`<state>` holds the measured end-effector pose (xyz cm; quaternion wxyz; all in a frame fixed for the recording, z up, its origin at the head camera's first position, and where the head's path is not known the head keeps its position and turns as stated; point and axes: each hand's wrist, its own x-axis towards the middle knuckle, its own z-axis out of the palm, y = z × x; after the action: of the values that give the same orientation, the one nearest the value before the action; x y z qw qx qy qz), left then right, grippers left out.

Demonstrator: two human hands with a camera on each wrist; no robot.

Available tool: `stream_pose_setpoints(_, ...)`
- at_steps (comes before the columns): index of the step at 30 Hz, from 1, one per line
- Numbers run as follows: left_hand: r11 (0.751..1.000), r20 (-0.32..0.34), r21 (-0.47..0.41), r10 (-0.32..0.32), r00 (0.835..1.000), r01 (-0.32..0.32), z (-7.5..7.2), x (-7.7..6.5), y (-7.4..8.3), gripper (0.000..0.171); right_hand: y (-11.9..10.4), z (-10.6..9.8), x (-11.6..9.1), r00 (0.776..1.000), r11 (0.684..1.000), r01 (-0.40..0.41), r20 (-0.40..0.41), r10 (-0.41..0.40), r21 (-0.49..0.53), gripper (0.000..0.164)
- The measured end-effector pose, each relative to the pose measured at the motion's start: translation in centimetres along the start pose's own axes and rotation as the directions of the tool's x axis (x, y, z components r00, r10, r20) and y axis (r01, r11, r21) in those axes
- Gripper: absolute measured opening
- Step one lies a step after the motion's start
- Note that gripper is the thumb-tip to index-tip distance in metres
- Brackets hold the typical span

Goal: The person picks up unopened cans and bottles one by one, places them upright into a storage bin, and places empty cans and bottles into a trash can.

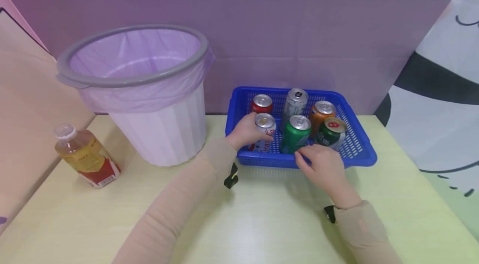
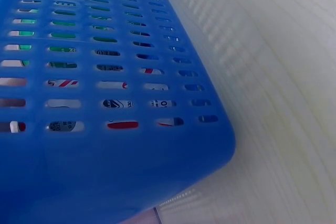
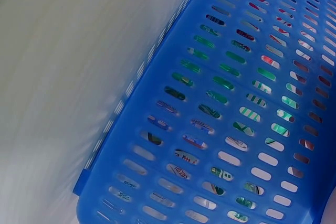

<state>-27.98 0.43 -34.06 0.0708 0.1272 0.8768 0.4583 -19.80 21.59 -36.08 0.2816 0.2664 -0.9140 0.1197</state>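
My left hand (image 1: 247, 132) grips a white can with red lettering (image 1: 265, 133) at the front left inside the blue basket (image 1: 363, 151). At the basket's front rim my right hand (image 1: 322, 166) pinches the edge, thumb outside and fingers curled over it. Just behind those fingers stands a green can (image 1: 296, 134), with a dark green can (image 1: 331, 132) to its right. Farther back are a red can (image 1: 262, 104), a tall pale can (image 1: 296, 104) and an orange can (image 1: 322, 113). Both wrist views show mainly the slotted basket side (image 2: 105, 156), which hides the fingers.
Left of the basket stands a tall white bin (image 1: 164, 131) lined with a purple bag. A bottle with a yellow and red label (image 1: 90, 158) stands at the table's left, its neck uncapped. A purple backdrop (image 1: 262, 18) rises behind the pale table (image 1: 239, 230).
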Motion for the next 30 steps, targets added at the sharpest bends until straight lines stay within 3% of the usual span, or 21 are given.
stream_pose_setpoints(18, 0.999, -0.003, -0.008, -0.053, 0.999, 0.053, -0.15, -0.06, 0.41, 0.075, -0.07, -0.38, 0.22, 1.000, 1.000, -0.007, 0.017, 0.007, 0.001, 0.015)
stream_pose_setpoints(30, 1.000, -0.012, -0.001, 0.006, 1.000, -0.006, -0.33, -0.34, 0.41, 0.091, -0.05, -0.06, 0.04, 1.000, 1.000, 0.025, -0.017, -0.025, 0.001, 0.016)
